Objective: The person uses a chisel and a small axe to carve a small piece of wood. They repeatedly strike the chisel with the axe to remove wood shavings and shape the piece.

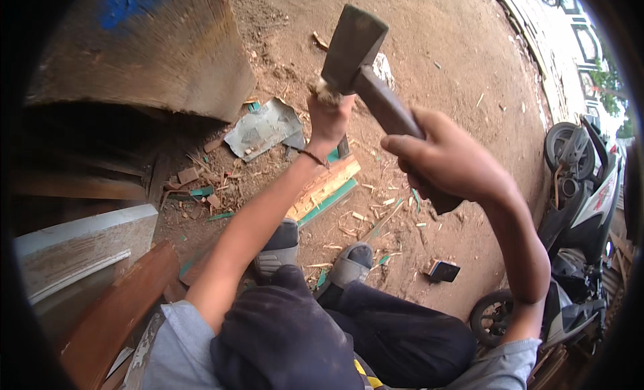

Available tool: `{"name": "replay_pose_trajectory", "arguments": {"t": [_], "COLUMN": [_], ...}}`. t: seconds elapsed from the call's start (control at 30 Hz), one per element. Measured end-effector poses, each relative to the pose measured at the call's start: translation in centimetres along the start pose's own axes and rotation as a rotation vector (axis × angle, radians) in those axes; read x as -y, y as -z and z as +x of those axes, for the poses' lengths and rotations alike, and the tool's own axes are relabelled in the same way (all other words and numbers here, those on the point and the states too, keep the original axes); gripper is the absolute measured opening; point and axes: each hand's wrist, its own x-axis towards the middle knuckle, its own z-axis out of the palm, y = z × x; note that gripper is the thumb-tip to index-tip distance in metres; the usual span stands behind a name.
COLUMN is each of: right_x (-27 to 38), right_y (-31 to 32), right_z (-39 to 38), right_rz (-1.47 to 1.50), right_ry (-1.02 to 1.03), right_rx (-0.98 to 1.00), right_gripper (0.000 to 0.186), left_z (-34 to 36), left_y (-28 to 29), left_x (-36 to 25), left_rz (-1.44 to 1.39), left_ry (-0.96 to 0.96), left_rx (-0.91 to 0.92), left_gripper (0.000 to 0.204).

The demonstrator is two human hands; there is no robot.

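My right hand [449, 155] is wrapped round the handle of an axe [354, 48]. Its broad dark metal head is raised, and the lower end of the head overlaps the frayed, pale top of a chisel [327, 93]; whether they touch I cannot tell. My left hand [330, 122] grips this chisel upright, fingers closed round it. A short stretch of its dark shaft shows below the fist. Beneath lies a wooden beam [325, 185] with a chipped, pale face and a green-painted side. My left forearm hides part of the beam, and its contact with the chisel is unclear.
Wood chips surround my sandalled feet [352, 264] on the dirt ground. A bent grey sheet [266, 130] lies beyond my left forearm. A large wooden slab [144, 54] stands far left, with planks [121, 316] near left. A phone-like object [443, 271] and a motorcycle [580, 202] are right.
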Motion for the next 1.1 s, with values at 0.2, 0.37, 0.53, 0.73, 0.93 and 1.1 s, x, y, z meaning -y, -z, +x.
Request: {"name": "replay_pose_trajectory", "arguments": {"t": [0.2,0.37,0.53,0.73,0.93,1.1], "right_x": [-1.9,-3.2,-5.9,-6.3,-6.0,-3.8], "right_y": [-1.7,-0.7,-0.3,0.4,0.5,0.2], "right_z": [-1.2,-2.9,-4.7,-5.9,-6.8,-7.6], "right_rz": [0.354,0.461,0.621,0.687,0.644,0.611], "right_ry": [0.047,-0.044,-0.105,-0.117,-0.072,-0.012], "right_rx": [-0.066,-0.100,-0.258,-0.307,-0.347,-0.405], "right_gripper": [0.026,0.027,0.026,0.025,0.025,0.028], "left_z": [1.8,3.8,3.4,2.3,0.6,-0.7], "left_y": [-0.1,-0.3,-0.7,-1.1,-1.3,-1.4], "left_x": [2.1,3.5,0.3,0.8,-0.1,0.7], "left_rz": [-0.416,-0.393,-0.411,-0.243,-0.040,0.194], "left_ry": [0.802,1.020,0.704,0.303,0.157,-0.143], "left_rx": [0.048,-0.022,0.076,0.070,0.109,0.096], "left_gripper": [0.029,0.029,0.036,0.031,0.023,0.008]}}
